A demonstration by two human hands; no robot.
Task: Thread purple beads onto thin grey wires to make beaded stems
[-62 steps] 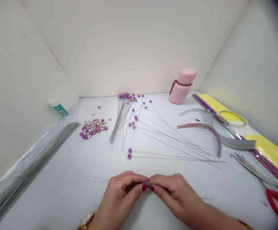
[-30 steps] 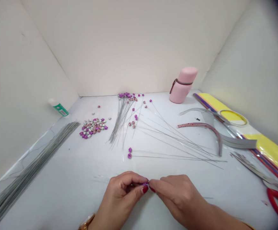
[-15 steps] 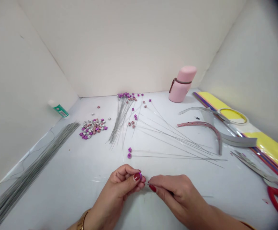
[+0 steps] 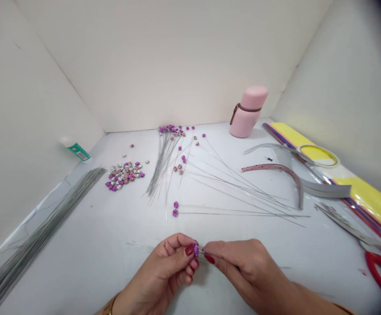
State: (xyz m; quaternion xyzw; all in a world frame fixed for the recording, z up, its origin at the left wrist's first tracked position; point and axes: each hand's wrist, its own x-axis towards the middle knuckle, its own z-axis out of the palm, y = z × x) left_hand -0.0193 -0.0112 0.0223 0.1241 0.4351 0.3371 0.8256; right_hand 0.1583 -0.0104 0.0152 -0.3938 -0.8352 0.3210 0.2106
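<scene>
Between the thumb and fingers of my left hand (image 4: 172, 264) is a small purple paper star (image 4: 196, 250), partly covered by the fingertips. My right hand (image 4: 242, 267) pinches a thin wire (image 4: 202, 251) whose end meets the star's right side; whether it has gone inside cannot be made out. Just beyond my hands lie two purple stars (image 4: 175, 213) on long wires pointing right. More stars on wires (image 4: 183, 158) are spread behind them, near a bundle of star-tipped wires (image 4: 162, 168). A pile of loose purple, silver and pink stars (image 4: 124, 176) sits to the left.
Bare wires (image 4: 50, 232) lie in a thick bundle at left, near a green and white tube (image 4: 79, 151). A pink bottle (image 4: 246, 114) stands at the back. On the right are paper strips (image 4: 275, 167), a tape roll (image 4: 319, 156), yellow sheets (image 4: 374, 201) and red-handled scissors (image 4: 379, 264).
My left hand has shifted slightly down, and the purple star has turned so more of it shows. The right hand keeps its pinch on the wire. The view has moved slightly.
</scene>
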